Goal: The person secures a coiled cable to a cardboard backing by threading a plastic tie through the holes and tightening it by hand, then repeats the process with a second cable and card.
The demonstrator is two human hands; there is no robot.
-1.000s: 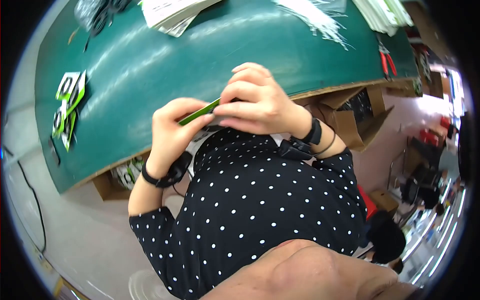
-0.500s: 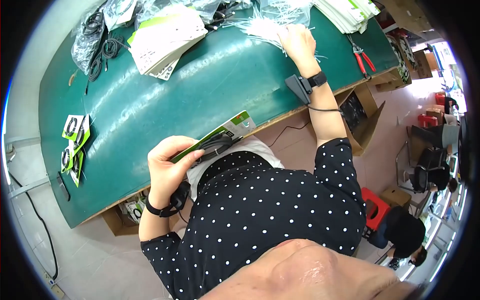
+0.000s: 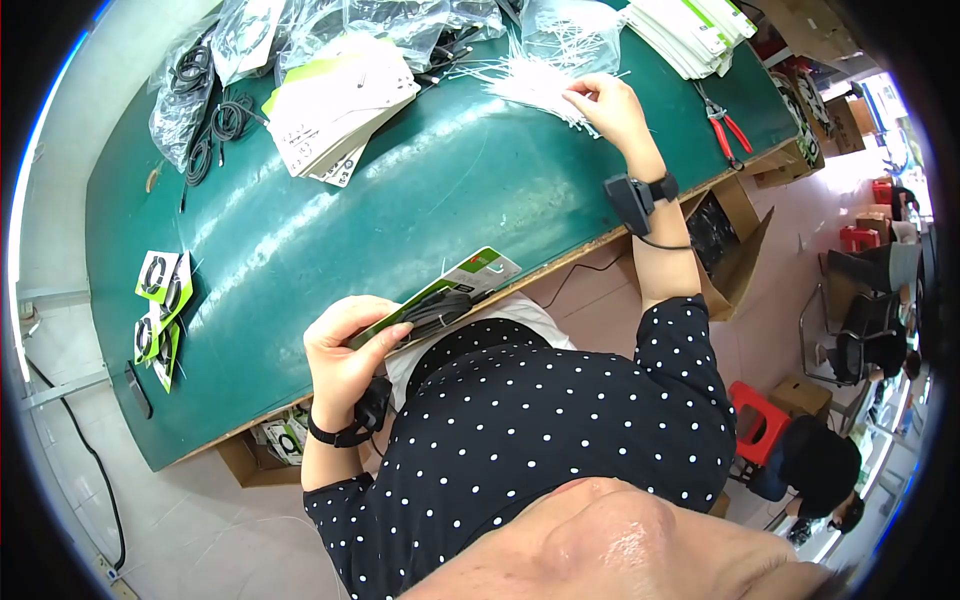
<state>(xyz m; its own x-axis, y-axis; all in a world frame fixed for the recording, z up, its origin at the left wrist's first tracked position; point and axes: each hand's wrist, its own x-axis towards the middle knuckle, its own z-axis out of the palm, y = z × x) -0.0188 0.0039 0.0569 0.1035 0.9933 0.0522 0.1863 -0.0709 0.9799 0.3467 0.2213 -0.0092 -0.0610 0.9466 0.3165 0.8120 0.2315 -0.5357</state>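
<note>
A green-and-white packaging card (image 3: 488, 264) with a coiled black cable (image 3: 440, 310) against it is gripped in my left hand (image 3: 345, 345), thumb on the cable side, near the table's front edge. My right hand (image 3: 618, 118) is at the near right side of a pile of thin white cable ties (image 3: 535, 88). Its thumb and index finger pinch together at the ties; they appear to hold a white tie, though the fingertips blend with the pile.
On the green table (image 3: 400, 190) lie a stack of cards (image 3: 345, 100), bagged black cables (image 3: 205, 110), more cards (image 3: 690, 35), red-handled pliers (image 3: 728, 130) and several packaged cables (image 3: 160, 310). An open carton (image 3: 735, 245) stands below the edge; other people sit at the right.
My right hand has drawn slightly back toward me and to the right, its thumb and index finger now visibly pinched. My left hand keeps hold of the card and cable. The whole view has shifted slightly.
</note>
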